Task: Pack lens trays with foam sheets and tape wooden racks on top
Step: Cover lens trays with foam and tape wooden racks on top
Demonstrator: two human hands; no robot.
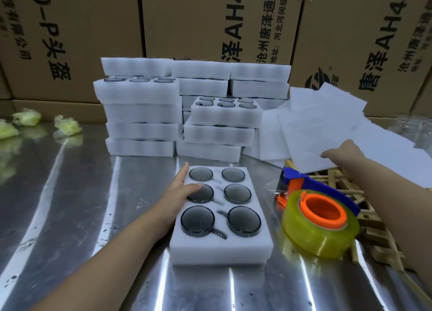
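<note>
Left hand (184, 187): flat and wide, holding nothing. The fingers lie straight along the tray's left edge and the thumb rests over the middle-left lens.
Right hand (341, 150): stretched out to the right, fingers extended on the top foam sheet. No pinch is visible.
Tray (222, 243): white foam block on the metal table (70, 194) just in front of the person. It holds six dark lenses (243, 220) in two columns, uncovered.
Foam sheets (327, 123): loose, overlapping pile at right, beyond the tape dispenser.
Tape dispenser (320, 219): yellow roll on an orange hub, lying on the wooden racks (339, 182) beside the tray.
Stacked trays (140, 114): several piles behind, against cardboard boxes (198, 18).
Step, judged: fetching a sheet to cover the lenses.
Risk, sheets: thin and overlapping, so two may lift together, or the pile may slide onto the racks.
Risk, lens: thumb on the glass may smudge it, or tip it in its pocket if pressed.
Risk, dispenser: it lies in the return path. A trailing sheet could catch on it.
Risk, tray: light foam could skid on the slick metal if the steadying hand lifts.
</note>
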